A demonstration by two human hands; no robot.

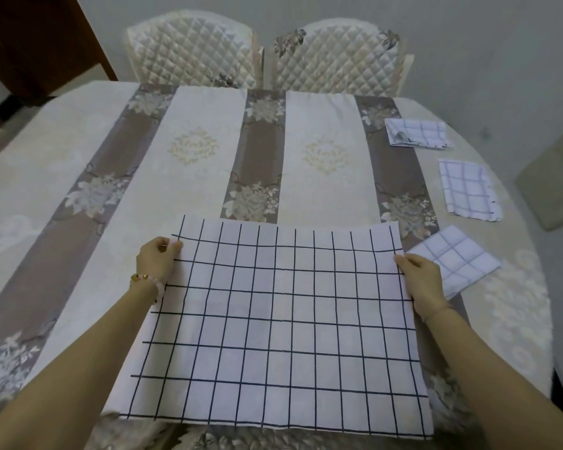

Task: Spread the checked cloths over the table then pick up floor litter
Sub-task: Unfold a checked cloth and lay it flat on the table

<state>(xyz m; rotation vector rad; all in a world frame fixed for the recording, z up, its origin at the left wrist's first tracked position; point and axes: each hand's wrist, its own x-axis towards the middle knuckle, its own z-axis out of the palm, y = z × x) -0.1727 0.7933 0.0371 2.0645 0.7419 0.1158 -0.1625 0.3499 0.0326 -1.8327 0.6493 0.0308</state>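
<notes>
Both forearms reach in from the bottom edge, one along each side of a large checked cloth [283,323] that lies flat and unfolded on the near part of the worktop [205,177]. It is white with a dark grid, and its near edge lies at the worktop's front edge. The left hand [156,258] pinches the cloth's left edge near the far corner, thumb and fingertips closed on the fabric; a beaded bracelet [147,279] sits on that wrist. The right hand [420,280] grasps the right edge near the opposite far corner, thumb on top of the fabric.

Three smaller checked cloths lie folded in a row along the right side of the worktop. The nearest folded cloth [459,258] lies just beside the right hand, partly covered by it. The middle folded cloth [467,190] and the far folded cloth [418,133] lie apart from it, farther back. A floral striped covering spreads over the worktop. Two quilted chairs [192,50] stand side by side at the far edge. A beige pad [553,183] lies on the floor at right.
</notes>
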